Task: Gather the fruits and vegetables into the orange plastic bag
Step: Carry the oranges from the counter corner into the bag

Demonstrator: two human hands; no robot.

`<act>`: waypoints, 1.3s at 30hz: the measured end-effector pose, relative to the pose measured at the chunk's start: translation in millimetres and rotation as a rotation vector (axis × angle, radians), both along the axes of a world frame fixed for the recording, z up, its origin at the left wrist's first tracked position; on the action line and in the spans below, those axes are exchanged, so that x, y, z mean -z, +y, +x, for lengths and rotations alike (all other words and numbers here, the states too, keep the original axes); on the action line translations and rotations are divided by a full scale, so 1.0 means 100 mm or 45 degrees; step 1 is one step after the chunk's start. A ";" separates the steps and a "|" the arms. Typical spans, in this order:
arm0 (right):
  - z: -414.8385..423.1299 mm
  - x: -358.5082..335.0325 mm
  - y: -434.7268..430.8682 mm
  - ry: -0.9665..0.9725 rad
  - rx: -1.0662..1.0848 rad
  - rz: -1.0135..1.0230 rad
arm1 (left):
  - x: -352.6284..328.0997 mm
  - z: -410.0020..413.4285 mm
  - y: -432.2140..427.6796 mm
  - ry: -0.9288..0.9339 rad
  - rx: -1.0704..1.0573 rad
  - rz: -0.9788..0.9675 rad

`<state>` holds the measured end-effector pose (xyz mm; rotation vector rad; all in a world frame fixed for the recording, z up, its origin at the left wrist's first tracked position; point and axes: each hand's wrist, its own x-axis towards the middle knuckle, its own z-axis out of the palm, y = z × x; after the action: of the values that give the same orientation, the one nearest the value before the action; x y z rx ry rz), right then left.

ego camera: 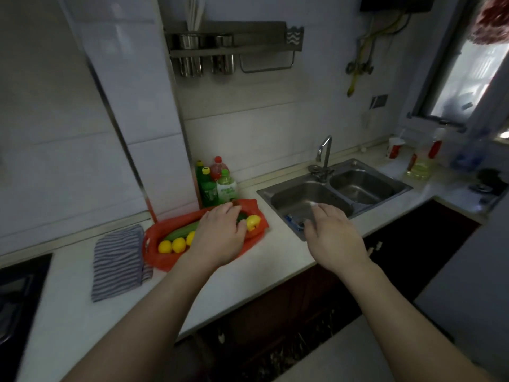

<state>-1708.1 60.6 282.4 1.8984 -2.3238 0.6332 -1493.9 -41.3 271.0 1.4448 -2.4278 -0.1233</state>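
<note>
Right now my left hand [220,232] lies spread over the orange plastic bag [249,245], fingers [223,209] curled down onto a dark green vegetable [242,217]; whether they actually grip it I cannot tell. My right hand [334,235] hovers open and empty over the sink's [402,188] front edge. The bag sits near the surface's [261,271] back edge, holding a cucumber [183,231] and lemons [172,245]. I worry the limp bag mouth could fold, letting round lemons roll toward the sink. My left palm hides part of the contents, and everything is dim.
</note>
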 end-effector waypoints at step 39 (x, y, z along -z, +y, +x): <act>5.67 -0.22 0.69 0.184 -0.731 -0.078 | -0.18 5.74 2.08 0.025 -0.690 -0.079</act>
<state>-1141.4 129.7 304.3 2.4944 -1.6447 0.5689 -919.7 167.0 289.0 1.9931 -1.9194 0.0605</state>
